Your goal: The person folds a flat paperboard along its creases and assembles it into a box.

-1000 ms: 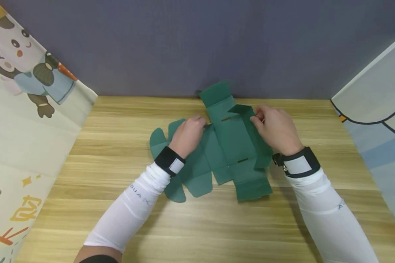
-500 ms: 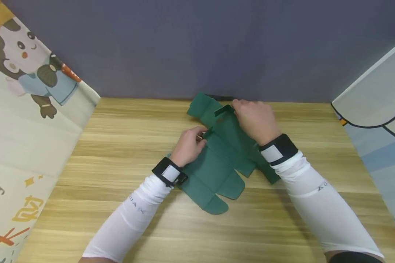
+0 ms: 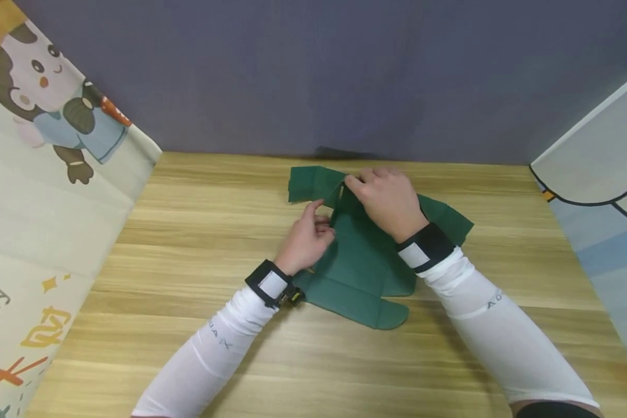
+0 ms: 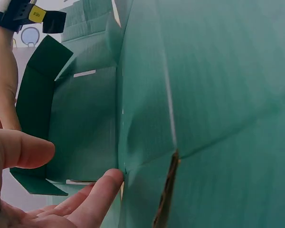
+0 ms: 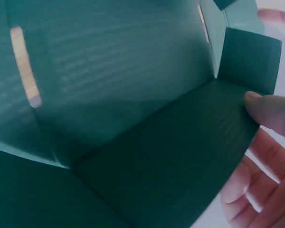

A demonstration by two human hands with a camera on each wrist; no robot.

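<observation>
A partly folded green cardboard box blank (image 3: 357, 255) stands at an angle near the back of the table, its creased panels and flaps spread out. At its far edge, my right hand (image 3: 389, 200) pinches a raised side panel; the right wrist view shows the thumb (image 5: 268, 111) on the inner face and the fingers behind. My left hand (image 3: 304, 242) is beside the left edge, thumb and fingers apart. One left fingertip (image 4: 115, 175) touches the cardboard by a fold. A narrow slot (image 5: 24, 66) cuts through the panel near a crease.
The wood-grain table (image 3: 214, 232) meets a dark grey-blue backdrop (image 3: 271, 75) just behind the cardboard. A printed cartoon sheet (image 3: 47, 220) borders the left side, and another pale printed sheet (image 3: 601, 168) the right.
The cardboard has been turned and tipped up, its rounded flaps swinging to the right. My right hand has moved left along it; my left hand has loosened its hold.
</observation>
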